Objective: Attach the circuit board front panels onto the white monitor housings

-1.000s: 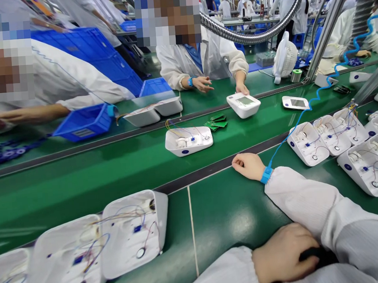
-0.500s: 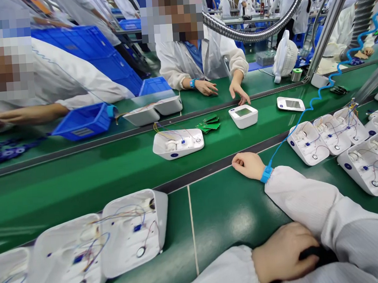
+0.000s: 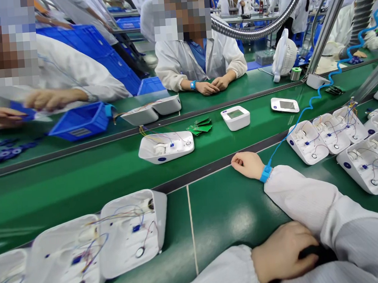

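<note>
My right hand (image 3: 248,165), with a blue wrist strap (image 3: 266,173) and its cord, rests curled at the bench edge beside the belt. Its fingers are folded in and nothing shows in them. Below it my left hand (image 3: 285,252) lies across by my right forearm, its fingers curled round something black (image 3: 316,255) that I cannot make out. On the green belt (image 3: 113,168) sit an open white housing (image 3: 166,147) with wires, green circuit boards (image 3: 201,126), a white device with a screen (image 3: 235,117) and a flatter screen panel (image 3: 285,105).
Wired white housings (image 3: 133,233) stand at left on my bench, and more housings (image 3: 307,142) at right. Across the belt are a blue bin (image 3: 80,121), a white fan (image 3: 285,55), a solder spool (image 3: 296,73) and two co-workers. A coiled blue cord (image 3: 330,75) hangs at right.
The housing, circuit boards, white device and screen panel have shifted left on the belt. The facing co-worker's hand has left the device, and both that person's hands now rest together. My hands have stayed still.
</note>
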